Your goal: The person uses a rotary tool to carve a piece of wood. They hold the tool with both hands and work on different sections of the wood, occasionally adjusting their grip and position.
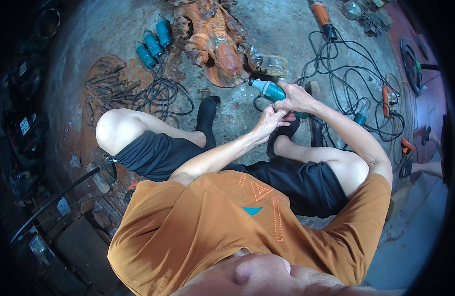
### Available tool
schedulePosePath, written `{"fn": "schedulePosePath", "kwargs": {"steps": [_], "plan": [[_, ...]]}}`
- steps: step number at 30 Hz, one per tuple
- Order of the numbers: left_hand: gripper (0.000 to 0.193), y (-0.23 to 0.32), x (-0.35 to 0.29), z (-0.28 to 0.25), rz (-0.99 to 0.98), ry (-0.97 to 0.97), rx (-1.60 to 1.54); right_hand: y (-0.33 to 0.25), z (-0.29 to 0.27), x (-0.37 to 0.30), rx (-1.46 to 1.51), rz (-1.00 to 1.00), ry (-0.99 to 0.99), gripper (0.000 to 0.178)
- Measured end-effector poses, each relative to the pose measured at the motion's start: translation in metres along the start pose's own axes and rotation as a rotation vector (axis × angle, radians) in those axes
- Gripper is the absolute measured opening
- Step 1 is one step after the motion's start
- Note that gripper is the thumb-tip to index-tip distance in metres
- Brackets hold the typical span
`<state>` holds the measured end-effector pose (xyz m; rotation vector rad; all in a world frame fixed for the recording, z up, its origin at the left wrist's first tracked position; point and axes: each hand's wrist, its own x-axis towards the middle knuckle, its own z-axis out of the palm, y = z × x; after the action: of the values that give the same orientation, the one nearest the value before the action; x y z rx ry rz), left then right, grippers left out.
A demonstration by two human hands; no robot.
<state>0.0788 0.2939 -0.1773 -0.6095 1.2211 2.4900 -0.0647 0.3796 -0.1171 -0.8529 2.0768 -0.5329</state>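
A teal rotary grinder (268, 90) is in my right hand (294, 98), its fingers wrapped round the body. The slim nose points up and left, at the near end of a carved reddish-brown wooden piece (227, 61); whether the bit touches the wood is too small to tell. My left hand (270, 122) is just below the right, against it and close to the grinder's rear. Its visible fingers are stretched out and a little apart. The carving lies on the floor in front of my feet.
Three more teal grinders (152, 44) lie at the far left, their black cords tangled below. A heap of brown rod-like bits (106, 86) is beside them. On the right are an orange power tool (323, 18), looping cables, a power strip (388, 101) and another person's foot (407, 168).
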Motion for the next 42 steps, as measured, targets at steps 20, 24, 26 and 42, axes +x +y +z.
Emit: {"fn": "schedulePosePath", "kwargs": {"steps": [20, 24, 26, 42], "plan": [[0.041, 0.020, -0.013, 0.005, 0.014, 0.008, -0.027, -0.010, -0.006, 0.004, 0.056, 0.090, -0.005, 0.064], [0.041, 0.021, -0.017, 0.008, 0.009, -0.010, -0.018, -0.013, -0.008, -0.002, 0.010, 0.062, -0.009, 0.061], [0.041, 0.020, -0.019, 0.006, 0.005, -0.010, -0.019, -0.017, -0.006, -0.002, -0.023, 0.036, -0.019, 0.060], [0.036, 0.030, -0.014, 0.008, -0.018, 0.012, 0.027, -0.012, -0.007, 0.002, 0.081, 0.117, 0.013, 0.058]]}}
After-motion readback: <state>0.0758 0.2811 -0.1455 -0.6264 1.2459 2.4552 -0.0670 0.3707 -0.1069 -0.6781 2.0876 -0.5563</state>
